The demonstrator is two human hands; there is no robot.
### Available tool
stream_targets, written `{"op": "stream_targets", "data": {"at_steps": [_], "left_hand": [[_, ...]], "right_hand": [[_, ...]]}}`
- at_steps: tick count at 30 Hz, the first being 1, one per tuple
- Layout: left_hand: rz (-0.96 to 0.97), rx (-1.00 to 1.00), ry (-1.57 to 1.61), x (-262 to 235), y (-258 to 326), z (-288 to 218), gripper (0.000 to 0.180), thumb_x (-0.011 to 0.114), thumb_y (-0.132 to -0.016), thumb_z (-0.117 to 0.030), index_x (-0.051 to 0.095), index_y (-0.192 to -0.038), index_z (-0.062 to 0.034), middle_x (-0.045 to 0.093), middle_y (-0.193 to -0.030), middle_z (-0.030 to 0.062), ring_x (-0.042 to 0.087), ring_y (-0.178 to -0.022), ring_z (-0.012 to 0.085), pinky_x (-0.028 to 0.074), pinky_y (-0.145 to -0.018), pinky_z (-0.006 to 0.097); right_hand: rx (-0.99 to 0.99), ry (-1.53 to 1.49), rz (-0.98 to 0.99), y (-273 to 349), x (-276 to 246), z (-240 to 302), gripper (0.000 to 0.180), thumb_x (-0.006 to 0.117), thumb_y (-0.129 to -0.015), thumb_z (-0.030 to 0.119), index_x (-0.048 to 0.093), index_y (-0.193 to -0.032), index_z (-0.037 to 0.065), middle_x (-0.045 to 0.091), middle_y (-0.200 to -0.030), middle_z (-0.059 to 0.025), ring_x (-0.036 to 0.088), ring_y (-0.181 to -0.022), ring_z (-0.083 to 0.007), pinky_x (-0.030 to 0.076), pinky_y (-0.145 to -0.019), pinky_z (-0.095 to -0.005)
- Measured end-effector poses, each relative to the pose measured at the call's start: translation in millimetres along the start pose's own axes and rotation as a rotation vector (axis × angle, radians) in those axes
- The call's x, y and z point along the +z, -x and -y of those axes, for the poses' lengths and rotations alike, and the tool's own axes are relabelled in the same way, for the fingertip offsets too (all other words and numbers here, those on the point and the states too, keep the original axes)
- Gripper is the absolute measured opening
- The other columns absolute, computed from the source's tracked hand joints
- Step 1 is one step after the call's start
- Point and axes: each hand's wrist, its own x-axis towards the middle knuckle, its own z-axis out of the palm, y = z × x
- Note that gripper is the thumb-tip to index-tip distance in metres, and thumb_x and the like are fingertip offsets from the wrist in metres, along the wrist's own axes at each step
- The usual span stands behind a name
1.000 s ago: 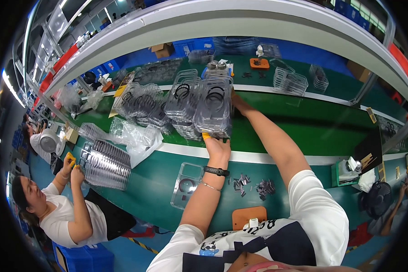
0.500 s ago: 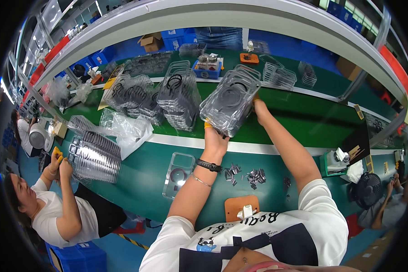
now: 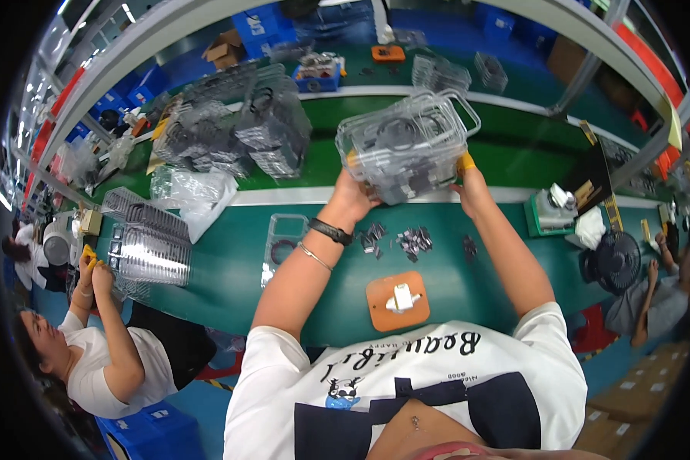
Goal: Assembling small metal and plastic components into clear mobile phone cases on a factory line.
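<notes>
We take the orange pad [image 3: 396,300] at the near edge of the green desk [image 3: 230,268] as our landmark and read from left to right.

Far left of the pad, a co-worker's hands [image 3: 92,268] hold one stack of clear trays [image 3: 149,245] at the desk's end. Nearer the pad, up and to its left, one single clear tray [image 3: 284,241] lies flat. Beyond that, across the white strip, we count two leaning piles of filled trays [image 3: 238,126], with a crumpled plastic bag [image 3: 192,192] in front of them.

Directly above the pad, we hold one stack of clear trays with dark rings [image 3: 406,149] off the desk. Our left hand [image 3: 353,198] has its fingers closed on the stack's lower left side; our right hand [image 3: 468,180], one fingertip capped in yellow, grips the lower right side. How many trays the stack holds we cannot count.

In our judgement the stack could slide apart: it tilts, only two sides are pinched, and the smooth plastic may slip, spilling rings over the desk.

Just above the pad lie three small heaps of dark metal clips [image 3: 414,241]; a dropped stack could scatter them. Right of the pad stands one small white-topped device on a green base [image 3: 552,211], and further right one black fan [image 3: 613,261].
</notes>
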Motion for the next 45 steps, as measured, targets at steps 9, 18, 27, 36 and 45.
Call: {"op": "stream_targets", "data": {"at_steps": [9, 18, 27, 36, 45], "left_hand": [[-0.006, -0.059, -0.23, 24, 0, 11, 0.064, 0.036, -0.084, -0.061, 0.044, -0.128, -0.015, 0.046, -0.13, 0.0072, 0.043, -0.113, 0.0287, 0.029, -0.098, 0.047], [-0.053, -0.046, -0.31, 15, 0, 8, 0.056, 0.044, -0.08, -0.062, 0.055, -0.115, -0.0188, 0.053, -0.12, 0.0015, 0.045, -0.11, 0.0221, 0.03, -0.093, 0.044], [-0.023, -0.004, -0.313, 12, 11, 6, 0.057, 0.046, -0.077, -0.063, 0.057, -0.113, -0.0206, 0.055, -0.119, 0.001, 0.043, -0.11, 0.0205, 0.026, -0.092, 0.044], [-0.047, -0.045, -0.369, -14, 6, 17, 0.054, 0.035, -0.085, -0.059, 0.053, -0.118, -0.0203, 0.054, -0.122, 0.0019, 0.045, -0.112, 0.0228, 0.025, -0.096, 0.044], [-0.207, 0.318, -0.246, -23, 48, 23, 0.047, 0.037, -0.095, -0.042, 0.039, -0.134, -0.0148, 0.038, -0.137, 0.0025, 0.034, -0.126, 0.0228, 0.013, -0.106, 0.05]], "right_hand": [[0.036, -0.156, -0.078, 40, -31, -16, 0.044, 0.038, -0.093, 0.043, 0.043, -0.127, 0.016, 0.041, -0.128, -0.0002, 0.036, -0.115, -0.0156, 0.028, -0.097, -0.0471], [0.05, -0.243, -0.025, 59, -35, -48, 0.041, 0.037, -0.095, 0.038, 0.043, -0.127, 0.013, 0.043, -0.128, -0.001, 0.038, -0.115, -0.016, 0.027, -0.099, -0.049], [0.08, -0.251, 0.033, 63, -33, -51, 0.038, 0.039, -0.094, 0.036, 0.047, -0.122, 0.013, 0.048, -0.12, -0.0004, 0.041, -0.111, -0.0152, 0.032, -0.095, -0.0453], [0.071, -0.037, 0.085, 62, -44, -47, 0.048, 0.047, -0.09, 0.042, 0.043, -0.128, 0.013, 0.048, -0.122, -0.0009, 0.041, -0.111, -0.0155, 0.032, -0.091, -0.0384], [-0.307, -0.067, -0.005, 65, -54, 3, 0.046, 0.053, -0.088, 0.018, 0.042, -0.132, 0.009, 0.045, -0.127, -0.0024, 0.043, -0.11, -0.0134, 0.033, -0.09, -0.024]]}}
